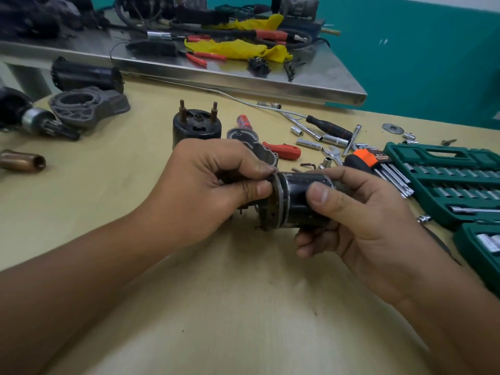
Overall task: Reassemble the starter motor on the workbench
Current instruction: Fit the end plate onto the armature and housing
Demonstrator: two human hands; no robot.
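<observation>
Frame centre | black cylinder (303, 204) is gripped by right hand (359, 217) for steadiness | ring end (276, 190) is pinched by left hand (213, 182), probably for seating

Two bare forearms are showing, with no sleeves reaching into view. The left grip (216, 182) and right grip (359, 212) are wearing no gloves, rings or watch. Short nails are showing dark grime at the fingertips.

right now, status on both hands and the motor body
Right hand grips black motor housing, held above the bench. Left hand pinches a part at the housing's open end; that part mostly hidden. Nothing blocking between the hands.
</observation>
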